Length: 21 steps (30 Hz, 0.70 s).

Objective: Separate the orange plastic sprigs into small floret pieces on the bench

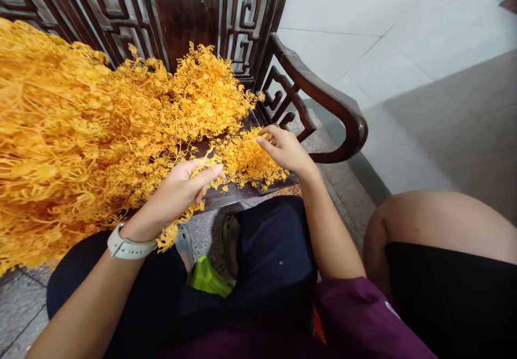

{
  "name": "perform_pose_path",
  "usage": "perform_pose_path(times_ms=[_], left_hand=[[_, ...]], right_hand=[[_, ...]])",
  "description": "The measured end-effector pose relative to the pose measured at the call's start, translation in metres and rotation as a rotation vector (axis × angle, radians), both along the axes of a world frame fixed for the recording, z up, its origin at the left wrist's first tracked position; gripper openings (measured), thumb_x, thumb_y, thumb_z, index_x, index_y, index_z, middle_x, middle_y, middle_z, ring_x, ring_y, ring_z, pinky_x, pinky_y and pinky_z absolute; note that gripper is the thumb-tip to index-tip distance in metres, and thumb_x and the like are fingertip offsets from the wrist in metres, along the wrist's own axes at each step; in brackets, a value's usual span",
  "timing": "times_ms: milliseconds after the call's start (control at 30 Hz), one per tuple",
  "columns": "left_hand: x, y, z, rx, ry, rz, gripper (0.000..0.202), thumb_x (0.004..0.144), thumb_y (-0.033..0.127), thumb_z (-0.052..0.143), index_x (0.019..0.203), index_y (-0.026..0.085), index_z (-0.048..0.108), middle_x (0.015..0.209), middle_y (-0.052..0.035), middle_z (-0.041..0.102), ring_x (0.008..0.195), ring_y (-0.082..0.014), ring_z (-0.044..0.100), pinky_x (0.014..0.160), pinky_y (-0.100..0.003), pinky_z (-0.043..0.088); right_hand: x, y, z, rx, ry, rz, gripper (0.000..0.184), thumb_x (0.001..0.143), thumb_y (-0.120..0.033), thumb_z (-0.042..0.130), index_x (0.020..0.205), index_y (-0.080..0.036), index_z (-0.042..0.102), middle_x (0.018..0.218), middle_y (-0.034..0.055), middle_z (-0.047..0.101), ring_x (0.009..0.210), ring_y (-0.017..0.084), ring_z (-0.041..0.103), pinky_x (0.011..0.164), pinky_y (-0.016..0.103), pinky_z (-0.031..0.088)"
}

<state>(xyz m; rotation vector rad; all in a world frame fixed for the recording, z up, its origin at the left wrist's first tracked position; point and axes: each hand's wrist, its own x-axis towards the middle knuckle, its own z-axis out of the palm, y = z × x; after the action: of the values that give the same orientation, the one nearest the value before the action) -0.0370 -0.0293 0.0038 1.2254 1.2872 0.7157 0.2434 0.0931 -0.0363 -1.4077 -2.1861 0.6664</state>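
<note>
My left hand [189, 184] is closed around a yellow plastic artificial flower sprig [205, 160]; its lower end hangs down below the wrist. To its right, my right hand [285, 146] hovers at a small pile of loose yellow flower pieces [250, 157] on the bench seat. The right fingers are loosely curved and apart, with nothing visible between them. A large heap of the same yellow artificial flowers [100, 127] spreads over the seat on the left and reaches toward the backrest.
The dark carved wooden bench [189, 14] has a curved armrest [335, 111] close to my right forearm. A bright green item [210, 278] lies on the floor between my feet. Another person's bare knee [436, 219] is at the right, near a white tiled wall [335, 4].
</note>
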Motion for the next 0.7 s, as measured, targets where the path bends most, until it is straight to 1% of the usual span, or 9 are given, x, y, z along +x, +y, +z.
perform_pose_path(times_ms=[67,133,200,267,333,433,567,633,700], left_hand=[[0.004,-0.001,0.000,0.007,0.012,-0.016,0.035,0.098,0.053,0.064,0.092,0.019,0.066,0.054,0.0069,0.045,0.048,-0.0093,0.038,0.047,-0.022,0.031],[0.008,-0.002,-0.003,0.037,-0.018,-0.046,0.033,0.098,0.050,0.066,0.086,0.019,0.062,0.058,0.0070,0.045,0.051,-0.0089,0.038,0.048,-0.022,0.031],[0.011,-0.001,-0.008,0.093,-0.060,-0.072,0.031,0.096,0.044,0.068,0.081,0.019,0.059,0.066,0.0051,0.049,0.058,-0.0094,0.043,0.054,-0.022,0.035],[0.013,-0.001,-0.012,0.131,-0.086,-0.094,0.029,0.095,0.039,0.070,0.079,0.018,0.059,0.073,0.0030,0.053,0.065,-0.0105,0.046,0.060,-0.023,0.039],[0.013,-0.001,-0.015,0.124,-0.095,-0.105,0.028,0.093,0.039,0.072,0.080,0.016,0.062,0.076,0.0016,0.056,0.068,-0.0113,0.048,0.062,-0.024,0.040],[0.010,-0.002,-0.015,0.103,-0.078,-0.084,0.030,0.092,0.044,0.075,0.086,0.015,0.068,0.079,0.0001,0.060,0.069,-0.0119,0.050,0.063,-0.024,0.041],[0.004,0.000,-0.008,0.183,-0.024,-0.044,0.031,0.092,0.047,0.076,0.087,0.016,0.074,0.081,-0.0014,0.066,0.071,-0.0131,0.054,0.065,-0.024,0.042],[0.002,0.000,-0.005,0.220,-0.035,-0.066,0.028,0.093,0.045,0.076,0.090,0.017,0.078,0.083,-0.0026,0.070,0.074,-0.0145,0.058,0.069,-0.025,0.045],[0.000,0.000,-0.003,0.248,-0.079,-0.123,0.026,0.094,0.042,0.075,0.094,0.017,0.081,0.087,-0.0041,0.074,0.079,-0.0157,0.061,0.073,-0.026,0.048]], right_hand=[[-0.014,-0.012,0.007,-0.054,0.221,0.166,0.033,0.102,-0.045,0.063,0.116,-0.017,0.072,0.097,0.0059,0.071,0.084,0.018,0.062,0.077,0.033,0.047],[-0.030,-0.026,0.014,-0.145,0.417,0.336,0.032,0.101,-0.047,0.068,0.115,-0.019,0.072,0.102,0.0045,0.071,0.089,0.016,0.063,0.080,0.031,0.049],[-0.047,-0.040,0.020,-0.210,0.528,0.463,0.031,0.098,-0.045,0.074,0.116,-0.020,0.073,0.100,0.0027,0.070,0.087,0.014,0.063,0.079,0.029,0.050],[-0.060,-0.050,0.023,-0.228,0.574,0.548,0.030,0.096,-0.041,0.078,0.115,-0.019,0.073,0.094,0.0014,0.069,0.082,0.013,0.062,0.075,0.028,0.049],[-0.069,-0.055,0.023,-0.214,0.596,0.578,0.023,0.096,-0.037,0.078,0.108,-0.017,0.074,0.093,0.0013,0.069,0.080,0.013,0.062,0.074,0.028,0.049],[-0.073,-0.054,0.022,-0.217,0.641,0.543,0.018,0.098,-0.034,0.076,0.096,-0.016,0.074,0.091,0.0017,0.070,0.082,0.013,0.062,0.076,0.028,0.048],[-0.069,-0.048,0.022,-0.290,0.743,0.498,0.023,0.101,-0.036,0.073,0.089,-0.016,0.069,0.081,-0.0007,0.063,0.073,0.010,0.056,0.069,0.026,0.045],[-0.067,-0.047,0.022,-0.344,0.793,0.509,0.028,0.102,-0.038,0.071,0.085,-0.017,0.066,0.076,-0.0020,0.058,0.069,0.010,0.052,0.065,0.025,0.042],[-0.068,-0.049,0.022,-0.421,0.844,0.545,0.031,0.103,-0.040,0.069,0.084,-0.017,0.063,0.075,-0.0018,0.058,0.067,0.010,0.052,0.064,0.025,0.042]])
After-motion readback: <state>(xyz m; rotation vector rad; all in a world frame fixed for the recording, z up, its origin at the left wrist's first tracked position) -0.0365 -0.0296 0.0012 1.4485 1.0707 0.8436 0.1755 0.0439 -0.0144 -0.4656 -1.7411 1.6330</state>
